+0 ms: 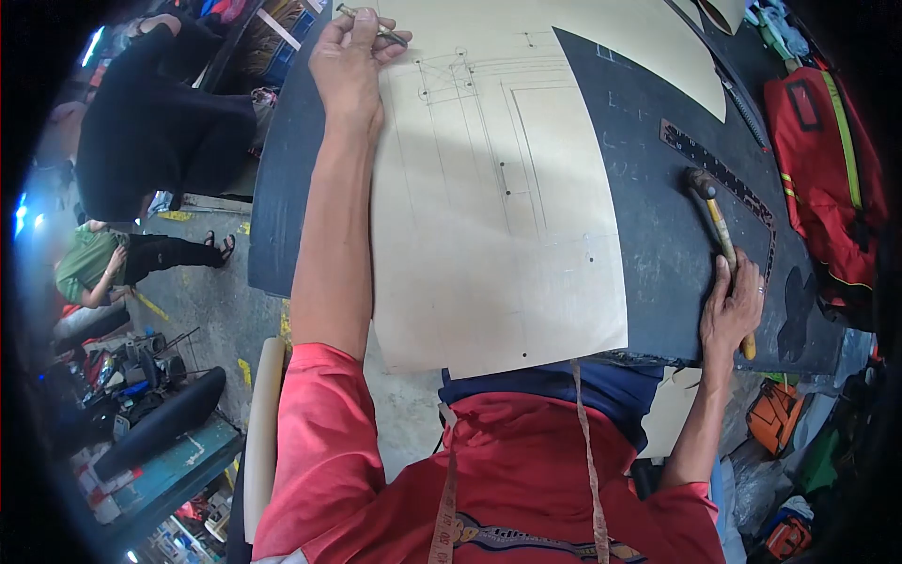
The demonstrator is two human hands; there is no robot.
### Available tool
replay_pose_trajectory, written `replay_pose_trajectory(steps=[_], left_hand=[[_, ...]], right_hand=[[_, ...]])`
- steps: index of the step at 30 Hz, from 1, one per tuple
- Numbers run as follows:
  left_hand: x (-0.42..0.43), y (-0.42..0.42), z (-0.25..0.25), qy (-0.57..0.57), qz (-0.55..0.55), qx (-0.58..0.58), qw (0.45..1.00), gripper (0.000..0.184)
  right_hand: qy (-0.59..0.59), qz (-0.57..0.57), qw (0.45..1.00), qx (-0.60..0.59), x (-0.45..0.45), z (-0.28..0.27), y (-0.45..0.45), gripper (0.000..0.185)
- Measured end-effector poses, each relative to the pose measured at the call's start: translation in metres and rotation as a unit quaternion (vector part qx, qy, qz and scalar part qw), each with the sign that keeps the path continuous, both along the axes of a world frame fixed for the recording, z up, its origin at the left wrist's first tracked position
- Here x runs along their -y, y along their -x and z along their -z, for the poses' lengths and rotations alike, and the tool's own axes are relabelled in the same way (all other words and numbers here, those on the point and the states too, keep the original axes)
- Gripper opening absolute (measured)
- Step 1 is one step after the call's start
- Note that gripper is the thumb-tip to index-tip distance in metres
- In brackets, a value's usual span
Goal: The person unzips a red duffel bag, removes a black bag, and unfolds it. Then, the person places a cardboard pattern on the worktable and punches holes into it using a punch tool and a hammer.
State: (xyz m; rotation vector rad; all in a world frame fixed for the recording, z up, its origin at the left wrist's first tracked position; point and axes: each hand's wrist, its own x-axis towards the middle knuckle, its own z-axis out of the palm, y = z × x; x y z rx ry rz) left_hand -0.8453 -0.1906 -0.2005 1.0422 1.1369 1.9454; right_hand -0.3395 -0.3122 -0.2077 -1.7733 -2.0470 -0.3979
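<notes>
My left hand (349, 58) pinches a short metal punch (392, 38), its dark tip showing beyond the fingers, at the far left edge of a large sheet of pattern paper (564, 301). Pencil lines and several small dark holes or dots mark the paper. On the right, my right hand (731, 315) is wrapped round the wooden handle of a hammer (719, 226), whose dark head rests on or just over the black table surface. Near the hammer lies a dark metal L-shaped ruler (719, 169).
The black worktable (648, 226) carries another paper sheet (648, 47) at the back. A red bag (817, 169) lies along the right edge. A tape measure (590, 451) hangs from my neck. Other people stand to the left, one in a green shirt (92, 261).
</notes>
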Motion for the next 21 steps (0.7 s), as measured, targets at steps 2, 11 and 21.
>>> replay_pose_trajectory(steps=[2, 11, 21], left_hand=[[0.0018, -0.0071, -0.0036, 0.019, -0.030, 0.008, 0.999, 0.022], [0.0037, -0.0108, -0.0077, 0.020, -0.038, 0.015, 0.999, 0.022], [0.0024, -0.0066, -0.0043, 0.014, -0.036, 0.018, 0.999, 0.019]], right_hand=[[0.000, 0.000, 1.000, 0.004, 0.0003, -0.0008, 0.0010, 0.026], [0.012, 0.009, 1.000, -0.003, 0.0001, 0.0014, -0.0024, 0.027], [0.011, 0.009, 1.000, -0.001, 0.0003, -0.0018, -0.0001, 0.027]])
